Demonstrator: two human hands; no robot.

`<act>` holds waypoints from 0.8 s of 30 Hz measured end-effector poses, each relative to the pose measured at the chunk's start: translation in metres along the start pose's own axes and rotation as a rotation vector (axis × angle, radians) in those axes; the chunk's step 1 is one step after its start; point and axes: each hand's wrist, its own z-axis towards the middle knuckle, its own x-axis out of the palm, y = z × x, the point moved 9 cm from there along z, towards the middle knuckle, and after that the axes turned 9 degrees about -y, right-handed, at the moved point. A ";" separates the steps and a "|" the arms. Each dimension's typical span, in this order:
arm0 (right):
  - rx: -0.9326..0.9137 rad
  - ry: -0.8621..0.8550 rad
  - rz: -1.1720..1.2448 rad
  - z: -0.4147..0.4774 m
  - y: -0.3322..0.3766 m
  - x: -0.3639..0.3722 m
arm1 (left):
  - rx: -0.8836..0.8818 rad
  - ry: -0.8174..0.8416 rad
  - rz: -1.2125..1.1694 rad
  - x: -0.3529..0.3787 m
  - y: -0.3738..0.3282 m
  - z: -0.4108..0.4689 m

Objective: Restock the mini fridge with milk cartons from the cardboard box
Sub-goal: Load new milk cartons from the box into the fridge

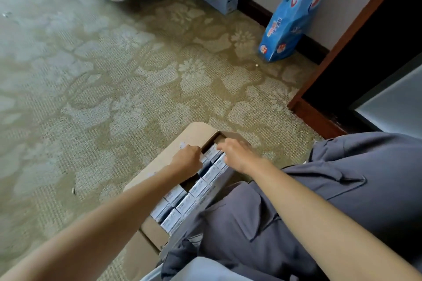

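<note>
- My left hand (187,158) curls down into the open brown cardboard box (164,154) on the carpet; I cannot tell what it holds.
- The small blue-and-white milk cartons (185,203) are packed tightly inside, so one could snag when pulled.
- My right hand (235,155) reaches in beside the left one, its grip hidden.

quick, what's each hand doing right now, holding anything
Left hand: fingers curled down among the milk cartons in the cardboard box; grip cannot be told.
Right hand: over the far cartons, fingertips hidden; cannot be told.
</note>
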 end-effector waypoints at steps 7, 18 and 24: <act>-0.040 0.068 -0.118 0.020 0.002 0.028 | 0.136 0.031 0.136 0.029 0.008 0.002; 0.090 0.015 -0.036 0.042 -0.001 0.046 | 0.238 -0.042 0.275 0.041 0.006 0.009; 0.133 -0.006 -0.023 0.047 -0.001 0.050 | 0.265 -0.024 0.244 0.047 0.003 0.011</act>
